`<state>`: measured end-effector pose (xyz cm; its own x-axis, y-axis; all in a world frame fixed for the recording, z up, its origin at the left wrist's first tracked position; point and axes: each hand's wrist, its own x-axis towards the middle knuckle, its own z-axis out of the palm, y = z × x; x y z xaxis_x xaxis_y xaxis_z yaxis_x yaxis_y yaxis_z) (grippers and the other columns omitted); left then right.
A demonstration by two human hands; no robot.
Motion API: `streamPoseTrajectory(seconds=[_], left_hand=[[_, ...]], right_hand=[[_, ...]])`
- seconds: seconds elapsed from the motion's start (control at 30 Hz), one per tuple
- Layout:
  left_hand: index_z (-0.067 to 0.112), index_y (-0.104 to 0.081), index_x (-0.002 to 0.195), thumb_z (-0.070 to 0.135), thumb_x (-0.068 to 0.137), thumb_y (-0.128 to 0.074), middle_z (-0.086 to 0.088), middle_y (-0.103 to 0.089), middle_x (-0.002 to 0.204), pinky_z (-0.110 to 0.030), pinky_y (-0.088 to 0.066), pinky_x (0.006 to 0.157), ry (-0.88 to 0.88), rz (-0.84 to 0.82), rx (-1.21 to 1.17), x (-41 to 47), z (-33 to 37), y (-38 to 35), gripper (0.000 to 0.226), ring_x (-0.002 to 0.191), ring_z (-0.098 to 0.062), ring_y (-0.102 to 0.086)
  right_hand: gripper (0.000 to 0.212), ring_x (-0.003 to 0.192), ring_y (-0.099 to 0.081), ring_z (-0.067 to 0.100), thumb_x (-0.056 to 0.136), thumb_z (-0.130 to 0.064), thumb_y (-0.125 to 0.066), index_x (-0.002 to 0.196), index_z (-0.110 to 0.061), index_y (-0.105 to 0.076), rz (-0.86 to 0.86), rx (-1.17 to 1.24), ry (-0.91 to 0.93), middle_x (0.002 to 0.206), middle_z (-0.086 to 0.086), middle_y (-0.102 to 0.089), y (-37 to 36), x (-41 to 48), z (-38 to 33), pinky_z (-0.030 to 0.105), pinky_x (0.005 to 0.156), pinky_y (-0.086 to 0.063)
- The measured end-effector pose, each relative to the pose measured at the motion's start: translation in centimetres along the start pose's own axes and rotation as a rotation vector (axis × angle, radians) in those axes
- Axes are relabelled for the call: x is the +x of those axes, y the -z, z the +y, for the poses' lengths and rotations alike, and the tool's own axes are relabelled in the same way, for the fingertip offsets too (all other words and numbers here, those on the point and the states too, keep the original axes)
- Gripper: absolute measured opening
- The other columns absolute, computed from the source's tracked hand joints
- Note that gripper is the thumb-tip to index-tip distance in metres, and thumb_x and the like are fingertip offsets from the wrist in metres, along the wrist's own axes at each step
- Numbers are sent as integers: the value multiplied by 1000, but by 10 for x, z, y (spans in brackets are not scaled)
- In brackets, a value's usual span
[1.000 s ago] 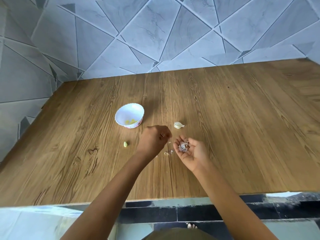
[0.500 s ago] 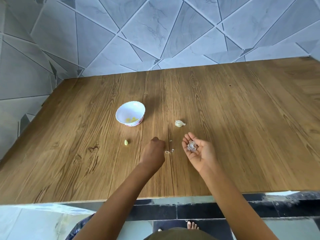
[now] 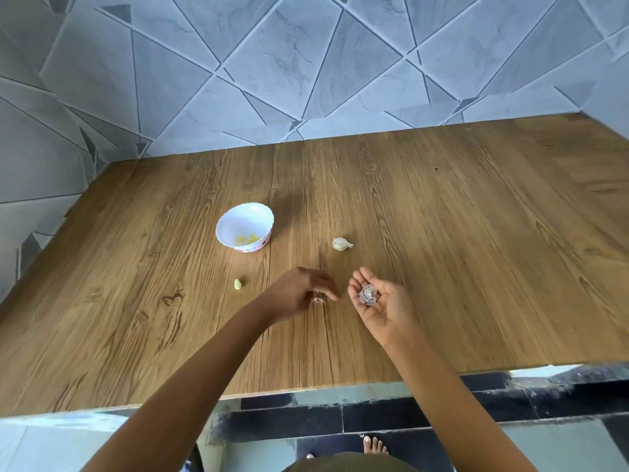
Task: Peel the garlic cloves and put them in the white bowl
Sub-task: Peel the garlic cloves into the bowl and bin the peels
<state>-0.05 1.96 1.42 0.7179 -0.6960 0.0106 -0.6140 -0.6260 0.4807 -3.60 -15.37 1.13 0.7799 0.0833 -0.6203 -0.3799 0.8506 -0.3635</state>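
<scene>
The wooden surface [image 3: 476, 267] carries everything. The left hand [image 3: 299, 294] hovers low over it, fingers pointing down at a few skin scraps [image 3: 318, 300] (motion blur hides whether it pinches them). Just beside it, apart, the right hand [image 3: 381, 301] lies palm up, fingers loose, cradling a clump of garlic skins [image 3: 367, 296]. The white bowl [image 3: 238, 219] stands farther back with peeled cloves [image 3: 248, 238] inside. An unpeeled clove [image 3: 341, 243] lies right of the bowl, and one peeled clove [image 3: 238, 284] lies in front of it.
</scene>
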Motion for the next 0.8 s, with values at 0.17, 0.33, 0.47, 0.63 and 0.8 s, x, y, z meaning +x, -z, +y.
streamPoseTrajectory(seconds=[0.17,0.33,0.47,0.63,0.8], left_hand=[[6,-74,98,-20,76,-49,-6,-71,94,-30,-53,76,-11,-4,-15,-21,-9,8,42,85,-13,-66],[8,-70,108,-7,86,-54,-6,-68,102,-24,-50,82,-28,-59,65,-33,-9,8,31,91,-12,-64],[7,-72,100,4,88,-60,-7,-69,101,-30,-51,81,16,8,125,-41,-6,2,18,91,-18,-66],[16,-66,108,15,94,-51,-2,-64,108,-29,-48,79,165,-6,334,-29,0,-8,21,93,-19,-63],[5,-73,84,-5,80,-64,-7,-72,79,-14,-48,65,381,178,-159,-11,4,13,13,69,-10,-64]], right_hand=[[19,86,-64,20,93,1,-45,95,3,-64,10,6,6,92,13,-66,3,1,-2,29,75,-55],[17,88,-64,21,93,0,-47,95,3,-64,-3,-3,-14,91,13,-66,-3,2,4,33,76,-53],[16,88,-64,21,92,0,-49,95,4,-64,-13,-25,-33,91,13,-66,-10,3,8,33,75,-53],[16,87,-63,21,93,1,-47,94,4,-64,-9,-33,-40,91,13,-65,-13,6,12,34,74,-53],[17,84,-62,22,93,1,-46,93,5,-63,-2,-44,-64,89,14,-64,-16,7,16,35,76,-52]])
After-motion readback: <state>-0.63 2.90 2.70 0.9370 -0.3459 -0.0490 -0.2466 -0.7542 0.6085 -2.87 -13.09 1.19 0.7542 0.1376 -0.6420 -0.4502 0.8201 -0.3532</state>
